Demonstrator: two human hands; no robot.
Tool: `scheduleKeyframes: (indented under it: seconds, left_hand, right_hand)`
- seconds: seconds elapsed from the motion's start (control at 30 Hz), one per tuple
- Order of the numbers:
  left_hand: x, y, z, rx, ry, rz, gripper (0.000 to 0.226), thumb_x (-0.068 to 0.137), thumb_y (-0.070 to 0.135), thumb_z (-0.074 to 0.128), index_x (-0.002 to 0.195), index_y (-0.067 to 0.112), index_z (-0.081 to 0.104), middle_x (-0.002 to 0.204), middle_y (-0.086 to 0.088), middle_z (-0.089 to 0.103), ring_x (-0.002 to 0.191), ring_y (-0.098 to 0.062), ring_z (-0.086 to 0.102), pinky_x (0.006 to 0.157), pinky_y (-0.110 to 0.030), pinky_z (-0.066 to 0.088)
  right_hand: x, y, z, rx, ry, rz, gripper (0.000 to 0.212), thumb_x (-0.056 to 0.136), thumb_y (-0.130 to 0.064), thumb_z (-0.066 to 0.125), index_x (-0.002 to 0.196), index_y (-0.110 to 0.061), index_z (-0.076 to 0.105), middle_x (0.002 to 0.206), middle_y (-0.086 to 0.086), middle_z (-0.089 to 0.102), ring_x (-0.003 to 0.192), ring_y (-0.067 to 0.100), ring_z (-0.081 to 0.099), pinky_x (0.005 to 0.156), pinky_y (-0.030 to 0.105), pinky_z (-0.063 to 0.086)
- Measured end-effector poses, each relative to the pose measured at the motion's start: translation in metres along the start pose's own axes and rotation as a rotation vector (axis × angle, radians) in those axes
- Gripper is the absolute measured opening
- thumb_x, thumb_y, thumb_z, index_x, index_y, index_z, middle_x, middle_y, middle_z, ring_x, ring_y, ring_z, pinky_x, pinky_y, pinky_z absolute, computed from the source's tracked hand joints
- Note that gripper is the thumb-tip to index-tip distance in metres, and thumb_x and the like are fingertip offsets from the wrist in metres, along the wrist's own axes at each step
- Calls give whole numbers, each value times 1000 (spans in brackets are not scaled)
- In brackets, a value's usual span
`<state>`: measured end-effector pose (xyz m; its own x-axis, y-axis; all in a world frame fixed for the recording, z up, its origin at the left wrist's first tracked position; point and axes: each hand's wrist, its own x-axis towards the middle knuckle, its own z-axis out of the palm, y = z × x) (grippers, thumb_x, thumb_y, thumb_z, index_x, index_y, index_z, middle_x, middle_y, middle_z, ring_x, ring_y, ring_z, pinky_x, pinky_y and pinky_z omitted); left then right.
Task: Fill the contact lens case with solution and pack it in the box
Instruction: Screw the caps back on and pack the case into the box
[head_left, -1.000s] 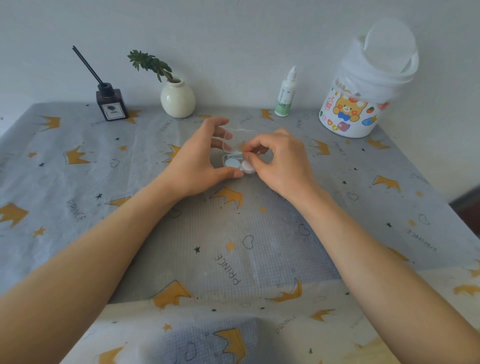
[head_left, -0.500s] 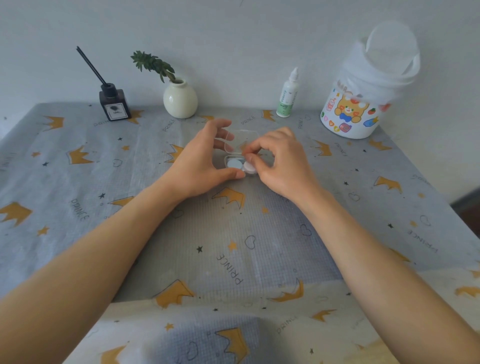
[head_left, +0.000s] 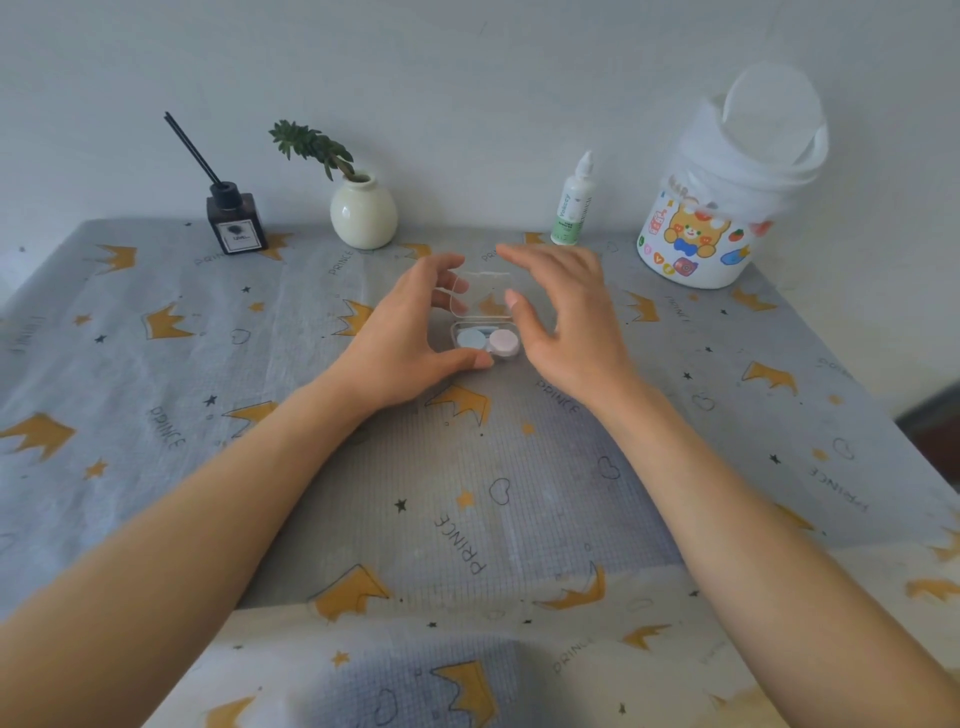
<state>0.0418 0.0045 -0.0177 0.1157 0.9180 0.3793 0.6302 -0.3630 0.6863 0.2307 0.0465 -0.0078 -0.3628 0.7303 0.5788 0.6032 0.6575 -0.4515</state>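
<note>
Item: table under a crown-print cloth (head_left: 156, 467), contents listed left to right.

Far edge, left: reed diffuser (head_left: 236, 228); cream vase (head_left: 363, 215) holding a green sprig.

Centre: your left hand (head_left: 405, 338), fingers curved around the left end of the clear box (head_left: 480, 325), thumb tip pressed against its near edge, holding it steady. The lid stands open behind. The lens case (head_left: 488, 343), one blue cap and one pink, sits inside the box base.

Just right of the box: your right hand (head_left: 566, 317), raised, fingers spread and loosely bent, holding nothing, poised over the lid.

Far edge, right: solution bottle (head_left: 571, 208); wipes tub (head_left: 727, 192), lid flipped up.

Risk: closing the lid with the case seated unevenly would likely jam it or pop the box from your thumb. A loose cap would let solution leak; cap tightness cannot be told.
</note>
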Motion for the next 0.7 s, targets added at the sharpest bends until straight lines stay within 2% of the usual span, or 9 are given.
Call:
scheduleKeyframes:
  seconds: [0.1,0.23,0.4,0.6,0.7]
  left_hand:
    - [-1,0,2,19,9,19,94,69,32,88,143,10,34,125,-3,54,107,-11,60,91,-10,41]
    - [-2,2,1,40,25,46,93,69,30,88,142,7,35,121,-4,55,107,-14,59,95,-18,42]
    - [-3,2,0,49,15,51,91,70,30,87,142,7,37,116,0,55,108,-13,56,92,-6,37]
    - [-7,1,-7,45,-45,65,88,72,25,86,143,10,35,122,-3,56,112,-11,57,99,-19,42]
    - [-9,0,-11,32,-68,59,84,75,20,84,143,11,36,123,-1,57,113,-8,58,100,-19,44]
  right_hand:
    - [0,-1,3,-5,-60,-11,36,94,-16,59,130,-15,63,125,-1,63,126,23,46,102,49,42]
    - [-1,-3,1,4,-23,-42,29,91,-12,61,119,-14,68,115,-2,67,119,23,50,98,49,43]
    - [-5,-6,-2,19,25,-89,17,89,-11,66,105,-14,72,104,-5,70,109,22,57,92,48,47]
    - [-13,-9,-7,30,32,-131,10,89,-11,68,96,-14,73,94,-6,72,98,18,62,87,49,46]
    - [-17,-8,-9,9,5,-160,7,87,-13,70,91,-16,75,90,-7,73,96,17,64,86,50,45]
